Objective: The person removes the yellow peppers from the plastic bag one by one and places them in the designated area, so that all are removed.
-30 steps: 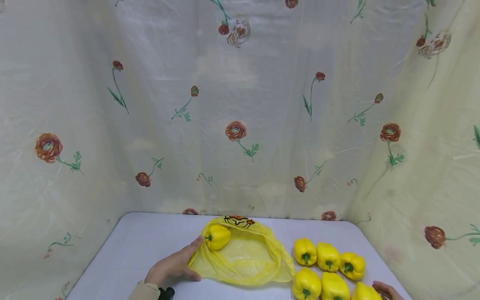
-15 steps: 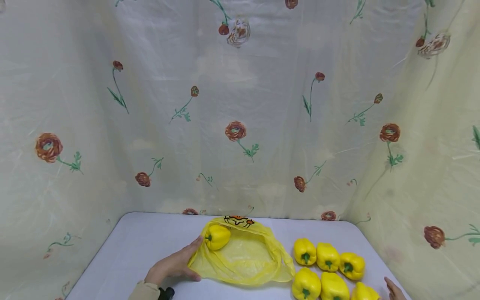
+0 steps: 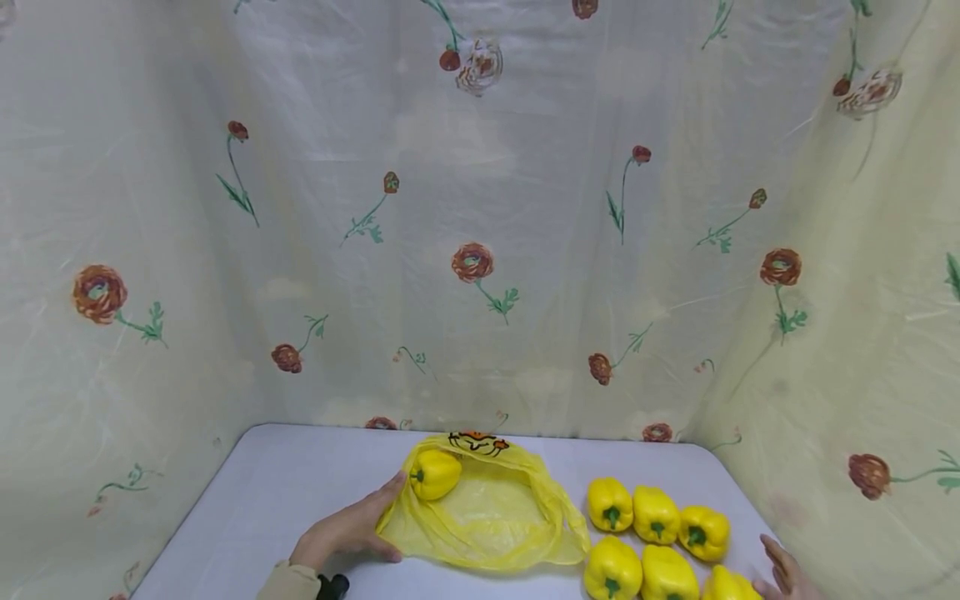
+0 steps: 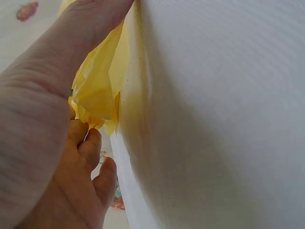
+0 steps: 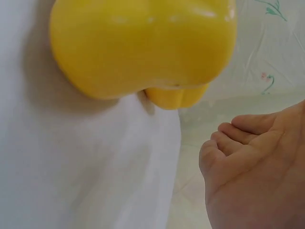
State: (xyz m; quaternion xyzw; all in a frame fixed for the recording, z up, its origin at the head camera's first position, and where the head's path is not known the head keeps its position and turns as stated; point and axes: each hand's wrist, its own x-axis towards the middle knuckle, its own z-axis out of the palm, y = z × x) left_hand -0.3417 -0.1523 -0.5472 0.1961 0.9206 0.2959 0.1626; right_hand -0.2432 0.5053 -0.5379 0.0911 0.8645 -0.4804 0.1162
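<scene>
On the left side of a thin yellow plastic bag (image 3: 487,546), my left hand (image 3: 348,527) holds its edge. In the left wrist view the fingers (image 4: 90,145) curl at the bag's folds (image 4: 97,90), with the thumb on the other side. The bag lies with its mouth open, and one yellow bell pepper (image 3: 435,475) sits inside at the left. My right hand (image 3: 787,575), partly cut off by the lower edge, is just right of the nearest pepper (image 3: 727,585). The right wrist view shows this palm (image 5: 257,167) apart from a yellow pepper (image 5: 143,43), holding nothing.
Two rows of yellow bell peppers (image 3: 656,514) stand right of the bag, stems mostly toward me. They rest on a white-covered table (image 3: 300,467). Flower-printed curtains (image 3: 540,333) enclose the back and both sides.
My right hand was touching the front right pepper, then drew off to the right and now shows more with its fingers spread. The left hand, bag and peppers look unchanged.
</scene>
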